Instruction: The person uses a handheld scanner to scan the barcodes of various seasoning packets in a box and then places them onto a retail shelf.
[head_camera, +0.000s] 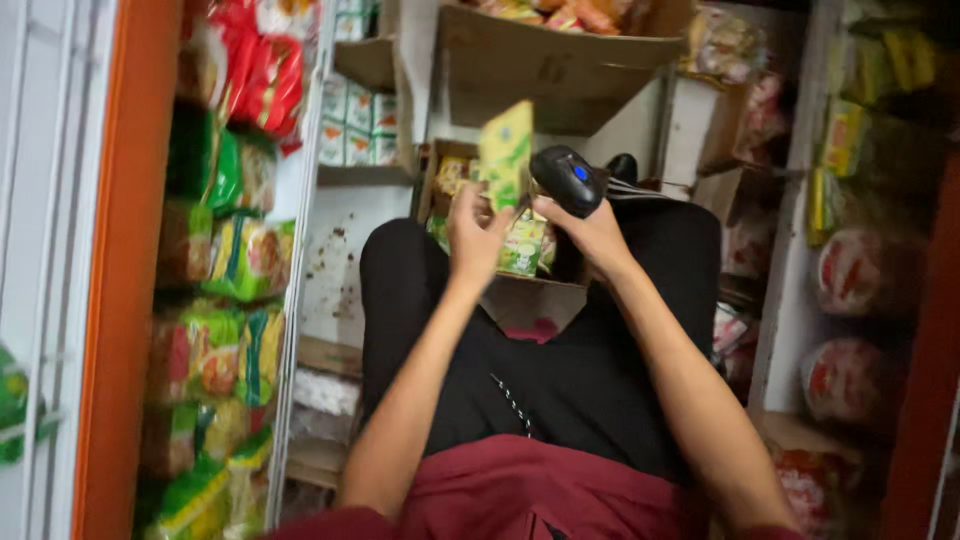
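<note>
My left hand (475, 235) holds up a small yellow-green packet (506, 152) by its lower edge. My right hand (592, 232) grips a black handheld scanner (568, 180) with a blue button, its head close beside the packet. Both hands hover over an open cardboard box (530, 297) that rests against my knees and holds more green and yellow packets (523, 246). My legs in black trousers stretch forward beneath my arms.
A rack of green, yellow and red snack bags (225, 260) lines the left side. Shelves with round red-and-white packs (850, 270) stand on the right. A large cardboard box (540, 65) sits overhead in front, with small green cartons (357, 125) on a shelf.
</note>
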